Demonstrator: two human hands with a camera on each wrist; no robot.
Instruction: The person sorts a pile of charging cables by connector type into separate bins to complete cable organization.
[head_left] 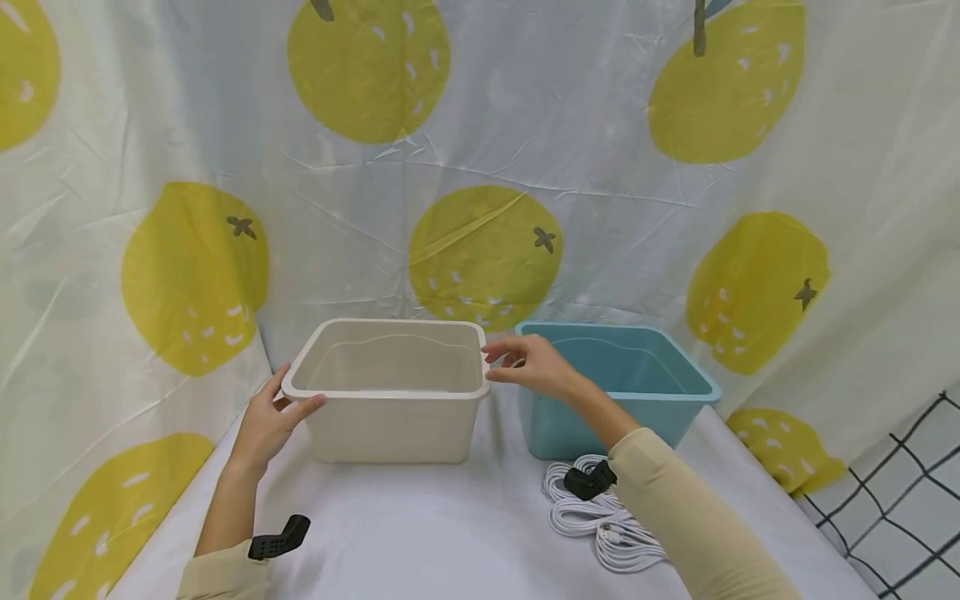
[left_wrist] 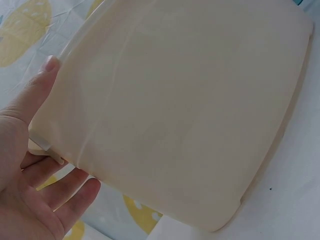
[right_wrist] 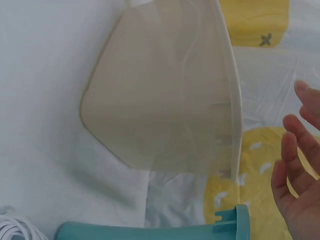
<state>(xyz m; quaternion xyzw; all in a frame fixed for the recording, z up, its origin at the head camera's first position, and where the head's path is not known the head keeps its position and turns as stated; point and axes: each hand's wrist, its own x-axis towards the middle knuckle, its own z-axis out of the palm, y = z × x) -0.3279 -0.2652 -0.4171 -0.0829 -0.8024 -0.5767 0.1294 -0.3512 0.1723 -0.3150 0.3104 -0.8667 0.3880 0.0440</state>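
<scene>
A beige plastic bin (head_left: 390,429) stands upright on the white-covered table, its inside bare. My left hand (head_left: 262,421) holds its left front corner. In the left wrist view the thumb lies along the rim, and the other fingers of that hand (left_wrist: 30,185) reach round the bin's side (left_wrist: 185,110). By the opposite rim hovers my right hand (head_left: 540,367), fingers loosely bent and nothing between them. The right wrist view shows this hand (right_wrist: 302,185) apart from the beige bin (right_wrist: 155,90).
To the right stands a teal bin (head_left: 555,429), partly behind my right forearm. In front of it lie bundles of white cable (head_left: 626,546). A lemon-print curtain (head_left: 337,225) hangs behind both bins. Black wire mesh (head_left: 900,492) is at the lower right.
</scene>
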